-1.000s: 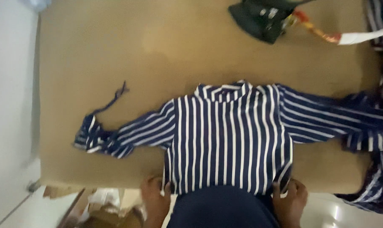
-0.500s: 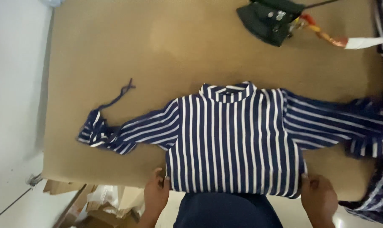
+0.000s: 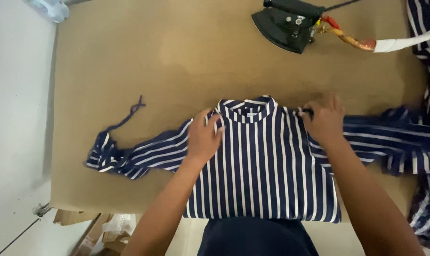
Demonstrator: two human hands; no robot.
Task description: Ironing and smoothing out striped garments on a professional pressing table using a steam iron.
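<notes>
Hands have moved from the hem up to the shoulders of the navy-and-white striped long-sleeved shirt [image 3: 262, 166], which lies flat on the brown tabletop [image 3: 177, 61]. Left hand [image 3: 203, 137] presses down with fingers spread open; right hand [image 3: 325, 121] pinches the shoulder seam with fingers closed.

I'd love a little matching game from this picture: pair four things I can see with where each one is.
Things:
1. iron
2. left hand
3. right hand
4. loose cord

Places:
A. on the striped shirt's shoulder beside the long sleeve that trails to the table's right edge
B. far edge of the brown table
C. by the bunched sleeve end
D. flat beside the collar

Pairs: 1-B, 2-D, 3-A, 4-C
</notes>
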